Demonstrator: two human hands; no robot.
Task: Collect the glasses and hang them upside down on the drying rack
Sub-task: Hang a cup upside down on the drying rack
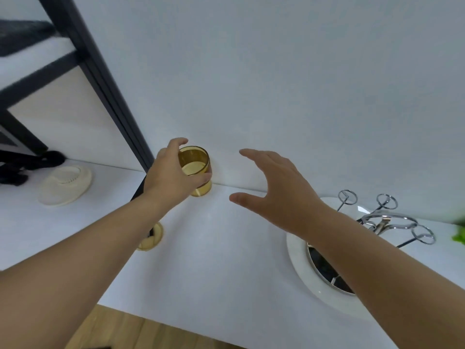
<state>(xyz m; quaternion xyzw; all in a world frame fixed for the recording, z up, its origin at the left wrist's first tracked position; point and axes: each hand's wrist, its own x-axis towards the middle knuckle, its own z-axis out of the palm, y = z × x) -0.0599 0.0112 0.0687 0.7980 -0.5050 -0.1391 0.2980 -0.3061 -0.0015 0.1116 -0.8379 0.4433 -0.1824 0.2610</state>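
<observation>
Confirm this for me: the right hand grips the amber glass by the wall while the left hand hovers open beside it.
Not right: the hands are swapped. In the head view the left hand grips the amber glass by the wall, while the right hand hovers open beside it.

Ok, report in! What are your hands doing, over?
Left hand grips amber glass, upright by wall. Right hand open, empty. Chrome drying rack bare, path clear. Over.
</observation>
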